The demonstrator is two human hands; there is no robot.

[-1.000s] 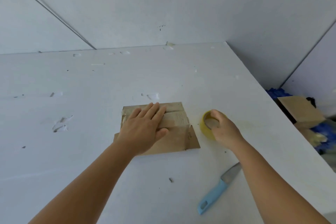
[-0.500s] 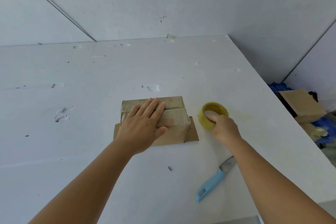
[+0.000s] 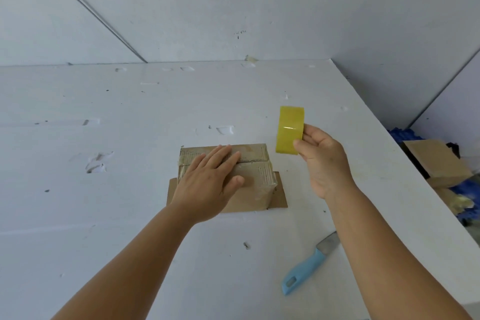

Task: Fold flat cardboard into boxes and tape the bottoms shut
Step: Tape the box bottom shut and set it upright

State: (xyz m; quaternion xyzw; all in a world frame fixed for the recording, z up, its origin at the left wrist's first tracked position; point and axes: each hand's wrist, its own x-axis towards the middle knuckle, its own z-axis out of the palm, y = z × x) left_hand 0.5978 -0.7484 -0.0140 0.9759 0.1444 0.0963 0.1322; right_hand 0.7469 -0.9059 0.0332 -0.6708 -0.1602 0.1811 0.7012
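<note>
Taping a folded box on the bench (image 3: 104, 215).
Left hand (image 3: 207, 184) lies flat on the cardboard box (image 3: 259, 182); right hand (image 3: 322, 161) pinches the yellow tape roll (image 3: 289, 128) aloft.

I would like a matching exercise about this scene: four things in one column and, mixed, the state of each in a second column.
Things:
1. left hand
2. right hand
3. tape roll
4. knife

States:
A. lies on the table, untouched
B. presses flat on the cardboard box
C. held up above the table
D. pinches a yellow roll

Pairs: 1-B, 2-D, 3-C, 4-A
</note>
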